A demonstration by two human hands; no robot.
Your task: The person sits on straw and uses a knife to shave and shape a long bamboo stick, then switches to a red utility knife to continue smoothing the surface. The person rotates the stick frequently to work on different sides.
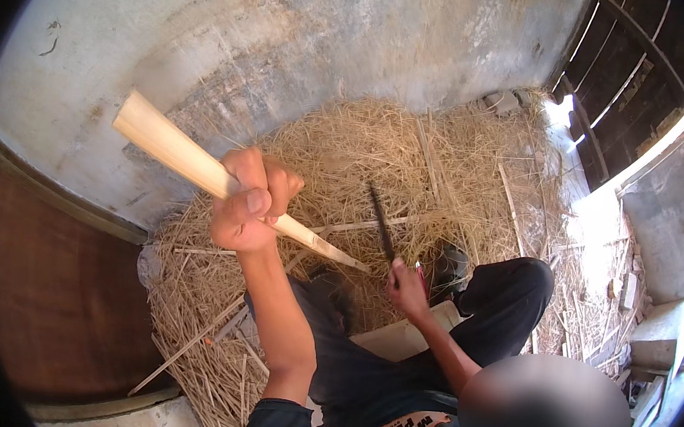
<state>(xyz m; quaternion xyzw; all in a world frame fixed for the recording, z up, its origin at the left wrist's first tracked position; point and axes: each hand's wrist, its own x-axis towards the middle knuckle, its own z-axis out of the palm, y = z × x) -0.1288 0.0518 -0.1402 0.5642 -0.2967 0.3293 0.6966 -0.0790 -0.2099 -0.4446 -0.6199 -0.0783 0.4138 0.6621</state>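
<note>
My left hand, raised in front of the wall, is closed in a fist round a long pale strip of split bamboo. The wide end of the strip points up and left; its narrow end slants down toward my knees. In my right hand is a knife with a long dark blade, its tip pointing up and away from me. The blade stands apart from the bamboo, to the right of its lower end. Most of the knife's handle is hidden in my fingers; something small and red shows beside them.
Heaped shavings and thin strips cover the floor around my legs. A stained plaster wall rises behind them. To the left is a brown panel. Dark boards and a bright opening stand at the right, with concrete blocks below.
</note>
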